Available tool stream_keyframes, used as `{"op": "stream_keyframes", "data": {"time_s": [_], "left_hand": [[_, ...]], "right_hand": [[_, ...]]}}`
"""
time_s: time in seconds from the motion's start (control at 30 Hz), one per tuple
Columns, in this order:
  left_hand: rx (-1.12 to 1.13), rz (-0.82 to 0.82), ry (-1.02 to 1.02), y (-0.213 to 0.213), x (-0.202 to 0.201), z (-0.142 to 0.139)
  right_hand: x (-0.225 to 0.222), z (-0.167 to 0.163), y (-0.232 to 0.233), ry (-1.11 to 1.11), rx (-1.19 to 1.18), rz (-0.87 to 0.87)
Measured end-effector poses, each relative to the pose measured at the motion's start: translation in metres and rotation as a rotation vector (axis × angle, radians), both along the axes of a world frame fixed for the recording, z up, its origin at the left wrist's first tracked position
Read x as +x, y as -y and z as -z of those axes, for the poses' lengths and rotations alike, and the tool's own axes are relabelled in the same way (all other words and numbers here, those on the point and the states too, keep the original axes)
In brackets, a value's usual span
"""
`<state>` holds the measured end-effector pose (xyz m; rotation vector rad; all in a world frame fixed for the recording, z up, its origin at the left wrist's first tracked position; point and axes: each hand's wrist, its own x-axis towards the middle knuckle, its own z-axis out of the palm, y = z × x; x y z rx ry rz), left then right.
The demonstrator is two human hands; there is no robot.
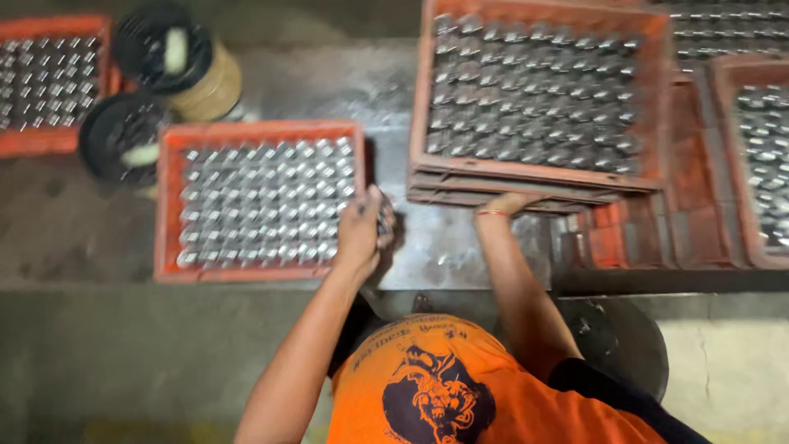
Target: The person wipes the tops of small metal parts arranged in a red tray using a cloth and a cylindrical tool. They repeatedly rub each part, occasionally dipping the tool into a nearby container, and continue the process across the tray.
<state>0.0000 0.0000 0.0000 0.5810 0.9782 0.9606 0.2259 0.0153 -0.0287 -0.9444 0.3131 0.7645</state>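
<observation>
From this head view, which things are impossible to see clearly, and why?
- Right hand: fingers hidden under the stacked orange crates.
- Left hand: its grip closes on small metal parts, too blurred to count or identify.
- Far-right crate: cut off by the frame edge.
- Shiny parts in the left crate: motion blur hides their shape.

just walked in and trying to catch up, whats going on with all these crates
A person in an orange shirt works at a metal table set with orange crates full of small shiny metal parts. The left hand holds what looks like a few of these parts at the right edge of the near crate. The right hand grips the front rim of a stack of crates. Two spools stand at the far left.
</observation>
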Motion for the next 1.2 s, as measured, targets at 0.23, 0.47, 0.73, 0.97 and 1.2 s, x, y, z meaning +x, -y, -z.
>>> {"op": "stream_keyframes", "data": {"time_s": [0.23, 0.47, 0.73, 0.97, 1.2], "left_hand": [[-0.125, 0.225, 0.075, 0.046, -0.123, 0.044], [0.062, 0.348, -0.208, -0.010, -0.238, 0.043], [-0.082, 0.251, 0.155, -0.073, -0.402, 0.046], [-0.111, 0.344, 0.208, -0.069, -0.461, 0.067], [-0.147, 0.443, 0.050, -0.081, -0.503, 0.053]], "right_hand": [[-0.091, 0.011, 0.052, 0.201, -0.227, -0.746], [-0.268, -0.061, 0.011, 1.684, 0.307, -1.253], [-0.421, -0.070, -0.092, 1.570, 0.221, -1.413], [-0.456, -0.020, -0.188, 2.040, 0.031, -1.136], [-0.500, -0.019, -0.209, 2.135, -0.221, -1.203]]}}
